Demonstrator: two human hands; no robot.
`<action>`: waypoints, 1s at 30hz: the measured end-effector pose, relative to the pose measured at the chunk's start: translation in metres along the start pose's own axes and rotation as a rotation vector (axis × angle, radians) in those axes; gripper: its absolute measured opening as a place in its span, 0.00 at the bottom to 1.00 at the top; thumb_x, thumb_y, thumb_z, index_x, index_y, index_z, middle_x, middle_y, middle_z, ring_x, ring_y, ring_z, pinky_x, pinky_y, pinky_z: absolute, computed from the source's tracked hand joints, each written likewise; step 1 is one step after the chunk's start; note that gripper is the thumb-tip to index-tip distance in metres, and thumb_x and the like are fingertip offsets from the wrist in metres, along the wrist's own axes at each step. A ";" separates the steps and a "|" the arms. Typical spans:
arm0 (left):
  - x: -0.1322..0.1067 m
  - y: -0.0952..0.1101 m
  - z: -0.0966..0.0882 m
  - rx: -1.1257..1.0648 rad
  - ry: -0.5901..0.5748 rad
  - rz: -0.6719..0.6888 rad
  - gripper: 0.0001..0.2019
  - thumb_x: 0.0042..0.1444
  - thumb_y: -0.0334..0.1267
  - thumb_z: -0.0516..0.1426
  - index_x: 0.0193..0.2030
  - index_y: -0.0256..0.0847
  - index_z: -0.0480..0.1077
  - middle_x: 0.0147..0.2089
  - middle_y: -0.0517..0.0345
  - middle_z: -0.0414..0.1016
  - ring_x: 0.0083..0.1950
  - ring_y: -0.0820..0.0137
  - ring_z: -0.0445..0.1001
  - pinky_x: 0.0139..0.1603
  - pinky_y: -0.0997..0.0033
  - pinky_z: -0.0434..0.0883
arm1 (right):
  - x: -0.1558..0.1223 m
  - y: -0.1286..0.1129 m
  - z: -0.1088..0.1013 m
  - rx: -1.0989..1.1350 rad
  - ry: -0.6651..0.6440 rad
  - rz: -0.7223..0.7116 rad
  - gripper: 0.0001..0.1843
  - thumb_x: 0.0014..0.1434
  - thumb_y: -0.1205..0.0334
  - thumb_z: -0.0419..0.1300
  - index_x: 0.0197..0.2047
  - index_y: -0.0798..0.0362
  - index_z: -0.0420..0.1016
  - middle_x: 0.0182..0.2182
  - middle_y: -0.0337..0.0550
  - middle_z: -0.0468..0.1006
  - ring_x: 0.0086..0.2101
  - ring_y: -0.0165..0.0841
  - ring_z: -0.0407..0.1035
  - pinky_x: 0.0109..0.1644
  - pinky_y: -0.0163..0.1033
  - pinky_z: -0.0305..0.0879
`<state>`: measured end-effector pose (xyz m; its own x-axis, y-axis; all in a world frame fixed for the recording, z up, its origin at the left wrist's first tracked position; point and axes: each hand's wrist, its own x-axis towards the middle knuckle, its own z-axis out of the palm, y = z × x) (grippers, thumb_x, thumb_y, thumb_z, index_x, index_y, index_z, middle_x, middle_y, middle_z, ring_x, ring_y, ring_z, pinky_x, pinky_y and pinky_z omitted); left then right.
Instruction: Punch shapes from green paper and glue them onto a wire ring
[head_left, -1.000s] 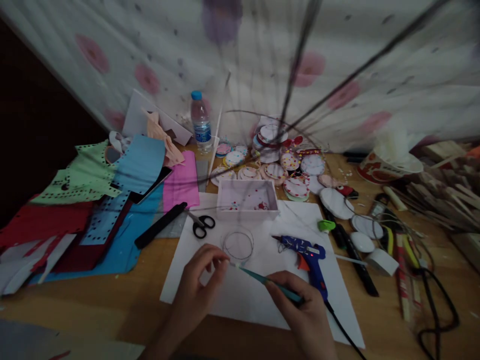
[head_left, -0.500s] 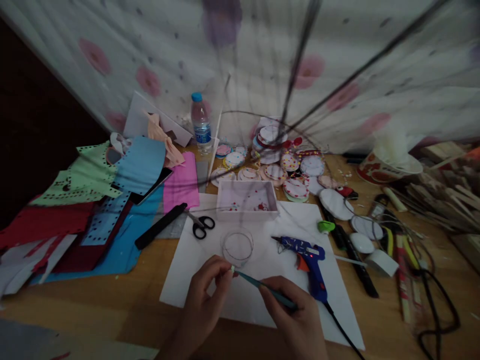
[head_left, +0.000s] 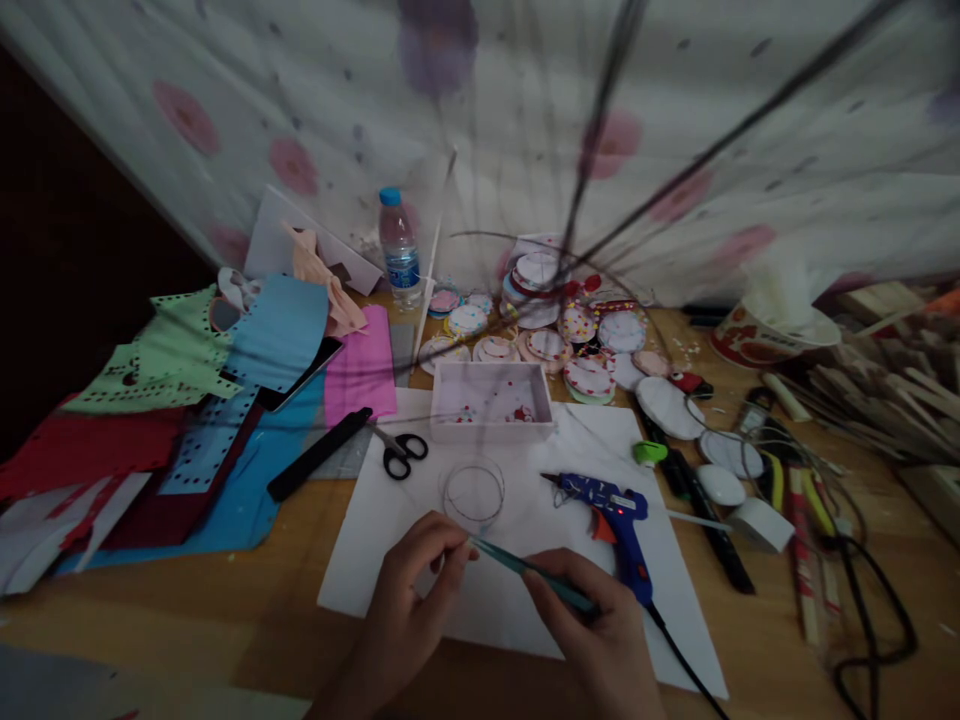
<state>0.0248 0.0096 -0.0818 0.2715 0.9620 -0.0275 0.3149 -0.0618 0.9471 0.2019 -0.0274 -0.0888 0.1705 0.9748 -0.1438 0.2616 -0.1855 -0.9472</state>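
My right hand (head_left: 589,625) is closed around a pair of teal tweezers (head_left: 529,572), their tip pointing left. That tip meets the fingertips of my left hand (head_left: 420,590), which are pinched together. Whatever lies between those fingers is too small to make out. Just beyond my left fingertips a thin wire-like ring (head_left: 474,518) rests over a white sheet (head_left: 360,560). Farther back is a shallow white box (head_left: 491,432) with small red bits inside. A blue glue gun (head_left: 634,545), its red light on, lies to the right of the ring.
Black-handled scissors (head_left: 405,456) and a black bar (head_left: 319,455) lie at left, near coloured felt sheets (head_left: 277,330). A water bottle (head_left: 400,255) stands behind. Several decorated round pieces (head_left: 590,378) crowd the back. Pens, pliers (head_left: 776,480) and a black cable (head_left: 885,600) are at right.
The tweezers' tip has opened slightly and rests against my left fingertips. A small pale bit seen there before no longer shows clearly. Both hands stay nearly in place.
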 end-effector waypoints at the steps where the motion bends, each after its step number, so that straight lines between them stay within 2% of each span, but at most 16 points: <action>1: 0.000 0.000 0.000 0.003 -0.010 0.008 0.10 0.63 0.35 0.49 0.32 0.40 0.67 0.34 0.57 0.67 0.37 0.69 0.68 0.38 0.72 0.64 | 0.000 0.000 0.000 0.000 -0.013 0.002 0.12 0.54 0.53 0.60 0.26 0.52 0.77 0.17 0.35 0.70 0.19 0.28 0.61 0.20 0.29 0.56; 4: 0.000 0.002 0.001 0.006 -0.023 0.009 0.10 0.64 0.36 0.49 0.32 0.40 0.68 0.33 0.58 0.67 0.37 0.69 0.68 0.37 0.73 0.64 | 0.000 -0.003 0.000 0.013 -0.011 0.032 0.12 0.53 0.53 0.60 0.26 0.52 0.77 0.17 0.35 0.69 0.20 0.29 0.61 0.22 0.29 0.57; 10: 0.005 -0.001 -0.003 0.067 0.012 0.000 0.11 0.64 0.36 0.49 0.32 0.41 0.68 0.33 0.57 0.68 0.36 0.69 0.69 0.37 0.72 0.65 | -0.001 -0.012 -0.001 0.052 0.095 0.103 0.13 0.51 0.51 0.62 0.24 0.51 0.77 0.19 0.36 0.70 0.21 0.30 0.60 0.23 0.31 0.56; 13: 0.009 -0.016 -0.015 0.247 0.096 0.060 0.09 0.63 0.35 0.50 0.34 0.41 0.69 0.34 0.57 0.70 0.35 0.69 0.69 0.35 0.72 0.66 | -0.001 -0.012 -0.003 0.036 0.129 0.114 0.14 0.51 0.49 0.61 0.25 0.51 0.77 0.21 0.38 0.73 0.23 0.31 0.62 0.23 0.31 0.57; 15: 0.012 -0.031 -0.026 0.410 0.160 0.119 0.07 0.62 0.35 0.52 0.37 0.40 0.71 0.37 0.55 0.71 0.39 0.67 0.71 0.40 0.68 0.67 | -0.001 -0.011 -0.004 0.020 0.142 0.111 0.14 0.51 0.49 0.61 0.25 0.51 0.77 0.22 0.39 0.74 0.23 0.31 0.63 0.23 0.31 0.57; 18: 0.014 -0.053 -0.043 0.608 0.205 0.158 0.08 0.61 0.37 0.53 0.38 0.41 0.74 0.37 0.54 0.73 0.40 0.64 0.72 0.41 0.64 0.68 | -0.002 -0.010 -0.004 0.016 0.151 0.100 0.14 0.51 0.49 0.61 0.25 0.51 0.77 0.21 0.38 0.74 0.23 0.31 0.63 0.23 0.31 0.56; 21: 0.013 -0.065 -0.054 0.674 0.216 0.177 0.08 0.60 0.38 0.54 0.41 0.42 0.74 0.40 0.53 0.74 0.42 0.62 0.72 0.43 0.61 0.69 | -0.003 -0.010 -0.003 0.008 0.154 0.100 0.14 0.51 0.49 0.61 0.25 0.50 0.77 0.20 0.37 0.72 0.22 0.30 0.61 0.23 0.31 0.56; 23: 0.013 -0.066 -0.057 0.704 0.222 0.197 0.08 0.60 0.38 0.54 0.40 0.43 0.74 0.41 0.54 0.74 0.42 0.63 0.72 0.44 0.61 0.69 | -0.003 -0.010 -0.003 0.007 0.162 0.100 0.14 0.51 0.49 0.61 0.25 0.50 0.77 0.19 0.36 0.71 0.21 0.30 0.61 0.23 0.30 0.56; 26: 0.011 -0.057 -0.055 0.778 0.237 0.223 0.08 0.60 0.40 0.54 0.35 0.43 0.74 0.37 0.56 0.74 0.40 0.64 0.71 0.43 0.62 0.67 | -0.003 -0.010 -0.003 0.025 0.178 0.096 0.13 0.51 0.49 0.62 0.25 0.51 0.77 0.20 0.37 0.74 0.22 0.30 0.63 0.23 0.30 0.57; 30: 0.006 -0.038 -0.036 0.797 0.229 0.228 0.12 0.61 0.36 0.53 0.28 0.40 0.71 0.32 0.54 0.73 0.37 0.64 0.70 0.40 0.62 0.65 | -0.002 -0.011 -0.003 0.039 0.202 0.088 0.13 0.50 0.50 0.62 0.25 0.51 0.78 0.21 0.38 0.75 0.21 0.31 0.65 0.22 0.30 0.59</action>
<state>-0.0182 0.0274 -0.1069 0.2432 0.9279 0.2826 0.8428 -0.3464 0.4120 0.2017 -0.0277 -0.0775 0.3788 0.9098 -0.1698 0.2011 -0.2600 -0.9445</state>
